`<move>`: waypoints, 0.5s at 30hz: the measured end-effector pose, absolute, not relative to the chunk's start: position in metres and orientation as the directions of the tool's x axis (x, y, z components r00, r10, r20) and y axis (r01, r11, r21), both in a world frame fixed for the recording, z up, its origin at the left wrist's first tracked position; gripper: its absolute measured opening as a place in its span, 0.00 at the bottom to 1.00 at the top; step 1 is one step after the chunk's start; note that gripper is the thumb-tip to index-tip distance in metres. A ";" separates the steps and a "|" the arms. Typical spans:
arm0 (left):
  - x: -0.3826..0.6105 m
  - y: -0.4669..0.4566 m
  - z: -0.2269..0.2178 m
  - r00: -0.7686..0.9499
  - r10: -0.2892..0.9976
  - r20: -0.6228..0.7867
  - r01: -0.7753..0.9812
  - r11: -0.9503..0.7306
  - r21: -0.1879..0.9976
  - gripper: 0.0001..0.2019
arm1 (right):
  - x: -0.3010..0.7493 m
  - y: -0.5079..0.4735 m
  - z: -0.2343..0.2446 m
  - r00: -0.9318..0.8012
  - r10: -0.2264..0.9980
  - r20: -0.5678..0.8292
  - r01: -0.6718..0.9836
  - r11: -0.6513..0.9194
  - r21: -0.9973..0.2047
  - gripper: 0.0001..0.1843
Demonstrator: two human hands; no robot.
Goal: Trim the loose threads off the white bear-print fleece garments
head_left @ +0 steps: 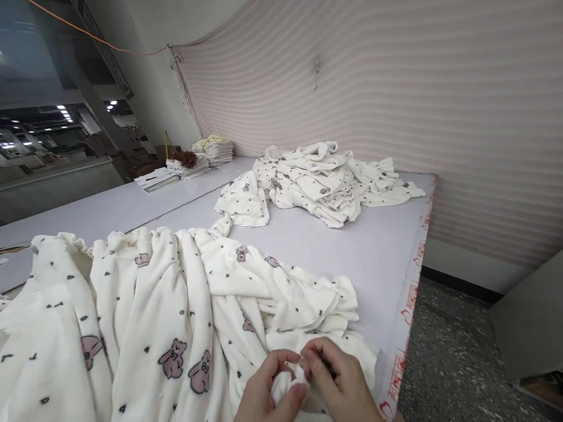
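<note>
My left hand (267, 404) is closed around a bunched edge of white fabric (282, 385) near the front right of the table. Right beside it, my right hand (344, 389) is closed in a pinch, its fingertips close to the same edge. A small dark spot shows between its fingers; what it grips is hidden. Under and left of both hands spread white plush garments (139, 340) printed with mauve bears and small black marks, lying in long folds.
A second heap of the same printed garments (313, 184) lies farther back on the pale table (310, 251). Stacks of folded white pieces (212, 152) stand at the far edge. A striped cloth (388, 79) hangs behind. Red-printed tape (411, 298) runs along the right edge, above a speckled floor (457, 347).
</note>
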State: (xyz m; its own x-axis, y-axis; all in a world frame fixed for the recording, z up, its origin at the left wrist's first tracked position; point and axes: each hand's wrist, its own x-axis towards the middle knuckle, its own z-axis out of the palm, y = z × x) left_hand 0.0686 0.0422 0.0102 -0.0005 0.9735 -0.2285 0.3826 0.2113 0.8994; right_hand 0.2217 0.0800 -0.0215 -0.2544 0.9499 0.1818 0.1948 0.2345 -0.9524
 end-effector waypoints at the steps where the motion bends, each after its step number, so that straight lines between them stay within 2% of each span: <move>1: 0.068 0.043 0.010 -0.004 0.972 -0.236 0.340 0.224 0.913 0.15 | 0.223 0.080 -0.020 -0.248 0.956 0.156 0.155 0.198 -0.968 0.16; 3: 0.066 0.044 0.010 0.004 0.973 -0.231 0.222 0.225 0.949 0.15 | 0.226 0.079 -0.018 -0.289 0.947 0.139 0.114 0.178 -0.977 0.12; 5: 0.064 0.044 0.010 0.028 0.976 -0.215 0.158 0.208 0.965 0.15 | 0.229 0.077 -0.016 -0.380 0.905 0.193 0.173 0.274 -0.946 0.11; 8: 0.065 0.040 0.010 0.070 0.975 -0.213 0.236 0.191 0.953 0.16 | 0.230 0.074 -0.017 -0.430 0.867 0.253 0.298 0.401 -0.867 0.08; 12: 0.071 0.036 0.012 -0.027 0.971 -0.238 0.345 0.233 0.909 0.17 | 0.226 0.074 -0.023 -0.343 0.913 0.220 0.321 0.334 -0.886 0.04; 15: 0.073 0.037 0.016 -0.090 0.971 -0.222 0.318 0.239 0.917 0.13 | 0.226 0.076 -0.022 -0.340 0.920 0.193 0.260 0.289 -0.921 0.09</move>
State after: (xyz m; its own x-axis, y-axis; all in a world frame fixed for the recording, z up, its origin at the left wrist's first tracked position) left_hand 0.0728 0.0365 0.0161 -0.0898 0.9709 -0.2222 0.3182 0.2393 0.9173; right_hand 0.2264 0.0758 -0.0224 -0.3403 0.9203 0.1931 0.2599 0.2894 -0.9213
